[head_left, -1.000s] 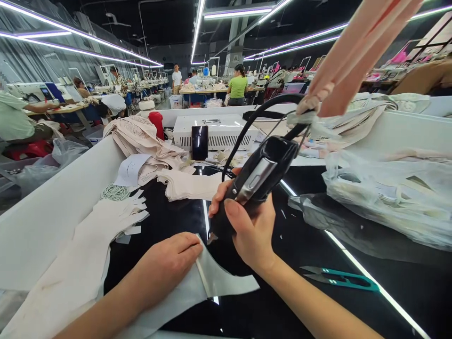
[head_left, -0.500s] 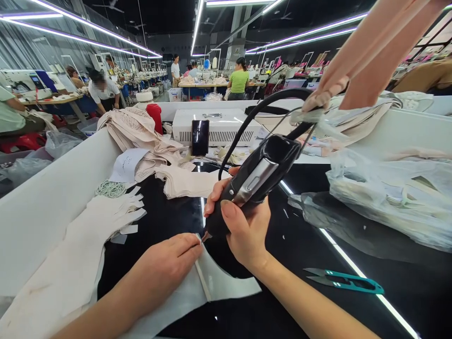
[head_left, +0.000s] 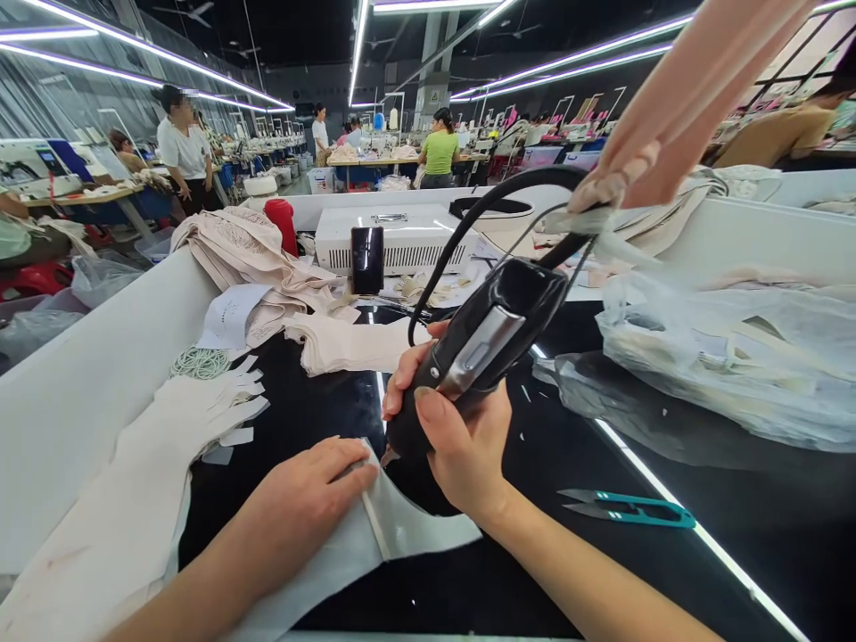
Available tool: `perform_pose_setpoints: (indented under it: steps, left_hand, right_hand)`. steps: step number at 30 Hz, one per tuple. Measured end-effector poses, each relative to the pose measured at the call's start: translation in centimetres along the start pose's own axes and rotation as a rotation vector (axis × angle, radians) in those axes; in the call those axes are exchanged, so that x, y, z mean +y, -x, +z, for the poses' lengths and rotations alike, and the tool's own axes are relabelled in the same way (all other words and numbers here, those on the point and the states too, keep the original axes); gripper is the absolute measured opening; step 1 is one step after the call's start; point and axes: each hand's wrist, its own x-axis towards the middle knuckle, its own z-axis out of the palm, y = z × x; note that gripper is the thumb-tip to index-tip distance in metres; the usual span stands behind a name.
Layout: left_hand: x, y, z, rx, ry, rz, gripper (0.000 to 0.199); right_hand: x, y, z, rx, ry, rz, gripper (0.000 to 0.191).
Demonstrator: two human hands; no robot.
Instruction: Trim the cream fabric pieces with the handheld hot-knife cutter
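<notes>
Where my left hand point(head_left: 300, 499) rests: on the pale fabric point(head_left: 411, 526), fingers together; I cannot tell whether they pinch it.
Right hand point(head_left: 465, 446): closed around the black tool point(head_left: 488, 343), its tip just beside the fabric's upper corner.
Pale fabric: on the black surface point(head_left: 455, 588), partly under my left hand.
Snips point(head_left: 642, 510): 1 pair, toward the right of my view.

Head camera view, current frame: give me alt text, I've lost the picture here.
The right hand grips a black corded handheld tool with a silver plate, its tip by the edge of a pale curved sheet under the left hand on a glossy black tabletop. Teal-handled snips lie rightward; layered cream fabric pieces leftward.
</notes>
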Motion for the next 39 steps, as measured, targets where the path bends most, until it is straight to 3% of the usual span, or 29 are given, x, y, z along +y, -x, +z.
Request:
perform_pose_setpoints:
  steps: [9, 15, 21, 25, 32, 39]
  left_hand:
    - [-0.3, 0.2, -0.4, -0.022, -0.009, 0.042, 0.031]
    - [1.0, -0.8, -1.5, 0.029, 0.048, 0.043, 0.024]
    - [1.8, -0.7, -0.8, -0.091, 0.119, -0.023, 0.024]
    - [1.6, 0.0, -0.5, -0.054, 0.12, 0.004, 0.024]
    - [1.6, 0.2, -0.6, -0.021, 0.116, 0.004, 0.026]
    - [1.4, 0.5, -0.5, -0.026, 0.072, 0.036, 0.039]
  right_hand:
    - [-0.5, 0.2, -0.1, 0.001, -0.001, 0.019, 0.04]
    - [-1.3, 0.2, -0.6, 0.027, -0.004, -0.017, 0.045]
    - [-1.3, 0.6, -0.6, 0.012, -0.021, -0.019, 0.04]
    - [-1.3, 0.9, -0.3, -0.003, -0.004, -0.01, 0.03]
    - [-1.1, 1.1, 0.2, -0.008, 0.021, 0.015, 0.029]
    - [-1.2, 1.3, 0.0, -0.014, 0.076, 0.0, 0.024]
